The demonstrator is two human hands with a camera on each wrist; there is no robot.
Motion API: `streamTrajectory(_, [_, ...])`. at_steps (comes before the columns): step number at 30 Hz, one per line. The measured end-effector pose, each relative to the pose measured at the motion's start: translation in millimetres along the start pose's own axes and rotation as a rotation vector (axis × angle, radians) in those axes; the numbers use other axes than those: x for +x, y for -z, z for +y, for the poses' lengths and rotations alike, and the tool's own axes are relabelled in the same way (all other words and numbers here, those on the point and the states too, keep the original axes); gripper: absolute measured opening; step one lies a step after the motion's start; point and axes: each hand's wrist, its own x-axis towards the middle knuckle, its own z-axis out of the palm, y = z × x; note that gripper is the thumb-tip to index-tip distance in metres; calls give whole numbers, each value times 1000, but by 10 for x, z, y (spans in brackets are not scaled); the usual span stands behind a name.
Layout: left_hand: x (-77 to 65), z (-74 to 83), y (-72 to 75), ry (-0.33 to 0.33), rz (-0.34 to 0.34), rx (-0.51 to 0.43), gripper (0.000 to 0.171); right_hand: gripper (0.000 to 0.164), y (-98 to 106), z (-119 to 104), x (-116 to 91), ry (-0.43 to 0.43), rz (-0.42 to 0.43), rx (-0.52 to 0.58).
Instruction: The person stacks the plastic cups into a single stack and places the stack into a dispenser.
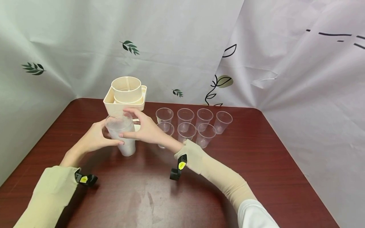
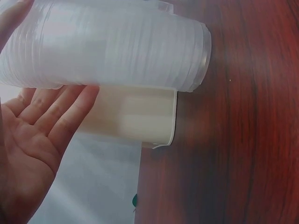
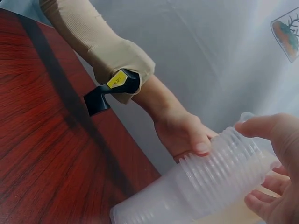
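Note:
A nested stack of clear plastic cups stands at the left of the table, in front of a cream holder. My left hand grips the stack from its left side, with the thumb toward me; its fingers pass behind the cups in the left wrist view. From the right, my right hand holds the upper end of the stack, its thumb at the topmost rim in the right wrist view. Single clear plastic cups stand upright in two rows to the right, partly behind my right forearm.
Behind the stack, the cream holder has a square tray part with a round cream container in it. The dark red wooden table reaches back to a white curtain with leaf prints.

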Motion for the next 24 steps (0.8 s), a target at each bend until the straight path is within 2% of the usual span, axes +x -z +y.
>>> streamTrajectory(10, [7, 5, 1, 2, 2, -8, 67, 69, -5, 18, -31, -77, 2, 14])
streamTrajectory(24, [3, -20, 9, 18, -10, 6, 66, 65, -47, 72, -44, -98, -25, 21])
